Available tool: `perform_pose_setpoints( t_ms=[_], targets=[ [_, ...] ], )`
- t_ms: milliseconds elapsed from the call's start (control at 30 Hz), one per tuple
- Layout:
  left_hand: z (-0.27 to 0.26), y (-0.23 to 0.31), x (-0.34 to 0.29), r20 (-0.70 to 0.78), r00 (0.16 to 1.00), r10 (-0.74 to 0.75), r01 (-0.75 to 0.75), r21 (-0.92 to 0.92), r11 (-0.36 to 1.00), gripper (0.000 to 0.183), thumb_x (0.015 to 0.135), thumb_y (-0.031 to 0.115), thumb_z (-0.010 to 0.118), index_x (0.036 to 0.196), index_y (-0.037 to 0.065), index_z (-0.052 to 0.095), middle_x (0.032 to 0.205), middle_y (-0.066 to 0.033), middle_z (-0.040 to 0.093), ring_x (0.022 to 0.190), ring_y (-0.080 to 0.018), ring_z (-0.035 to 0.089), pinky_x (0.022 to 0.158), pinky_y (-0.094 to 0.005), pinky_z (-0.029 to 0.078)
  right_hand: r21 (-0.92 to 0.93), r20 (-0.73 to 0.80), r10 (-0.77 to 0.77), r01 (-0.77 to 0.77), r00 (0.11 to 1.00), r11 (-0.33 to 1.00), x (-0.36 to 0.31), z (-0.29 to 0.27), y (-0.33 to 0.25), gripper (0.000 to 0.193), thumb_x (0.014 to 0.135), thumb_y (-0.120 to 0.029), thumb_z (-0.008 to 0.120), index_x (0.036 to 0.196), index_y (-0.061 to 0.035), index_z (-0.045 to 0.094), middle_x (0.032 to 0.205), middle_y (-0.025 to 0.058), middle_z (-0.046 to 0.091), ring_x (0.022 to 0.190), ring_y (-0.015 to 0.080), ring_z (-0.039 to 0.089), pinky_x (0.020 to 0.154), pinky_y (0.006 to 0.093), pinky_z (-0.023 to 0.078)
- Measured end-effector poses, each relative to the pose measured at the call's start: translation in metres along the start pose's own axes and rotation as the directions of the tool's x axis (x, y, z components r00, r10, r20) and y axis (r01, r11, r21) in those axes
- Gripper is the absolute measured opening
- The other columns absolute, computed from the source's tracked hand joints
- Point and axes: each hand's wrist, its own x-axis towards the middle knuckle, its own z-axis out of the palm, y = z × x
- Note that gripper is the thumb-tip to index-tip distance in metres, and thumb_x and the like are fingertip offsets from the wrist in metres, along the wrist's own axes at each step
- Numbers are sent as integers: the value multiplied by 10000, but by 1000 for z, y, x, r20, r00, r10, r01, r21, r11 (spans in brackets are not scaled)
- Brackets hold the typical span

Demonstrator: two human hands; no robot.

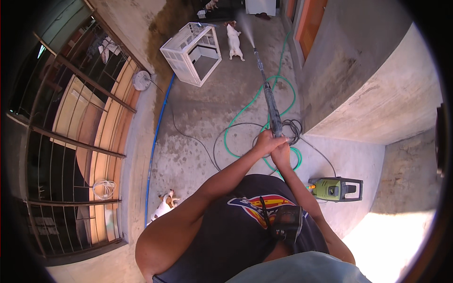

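Both my hands are closed at the rear end of a black pressure washer gun (pixel 272 107), which points away from me. My left hand (pixel 267 140) wraps it from the left, and my right hand (pixel 281 152) sits just below, pressed against the left. The trigger is hidden by my fingers. From the nozzle (pixel 255 50) at the far tip, a white fan of water spray (pixel 246 26) shoots forward. A white and brown dog (pixel 234 42) is just left of the spray. Left of that dog stands a white frame-like cage (pixel 188 61) with an open side.
A green pressure washer (pixel 332 189) sits at the right. Green hose (pixel 234 123) and coiled black hose (pixel 296 128) loop over the wet concrete floor (pixel 188 141). A blue hose (pixel 158 127) runs along the left wall, near another dog (pixel 165 206). A concrete wall (pixel 358 85) juts in at right.
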Motion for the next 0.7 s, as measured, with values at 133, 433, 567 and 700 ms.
perform_pose_setpoints(
  t_ms=[133,433,567,700],
  targets=[
    [3,3,-2,5,1000,-30,30,-15,999,316,686,345,768,758,46,698,687,-91,678,636,-178,659,605,-318,503,-2,9,60,-60,998,998,-2,-1,4,236,838,-161,543,991,10,600,902,220,636,861,398,631,724,437,486],
    [6,11,-10,5,1000,-15,16,-49,999,284,696,306,766,749,36,695,677,-77,675,632,-148,648,611,-295,500,-77,6,-5,6,1000,997,-6,-5,5,377,833,-258,574,1139,-37,569,858,236,651,818,417,637,679,467,496],
    [7,11,-11,-17,1000,-19,18,-68,998,274,702,301,757,723,35,693,664,-72,672,622,-146,645,601,-300,497,-29,24,63,-62,998,998,-5,-10,-2,295,837,-236,566,1035,-18,595,850,235,649,818,417,639,692,460,494],
    [6,18,-13,-13,999,-34,33,-66,997,294,701,317,748,703,30,688,657,-83,669,618,-159,643,597,-314,498,-76,23,-20,22,1000,997,-2,-7,15,293,824,-254,581,995,-20,623,849,247,651,810,419,638,692,471,498]
  ],
)
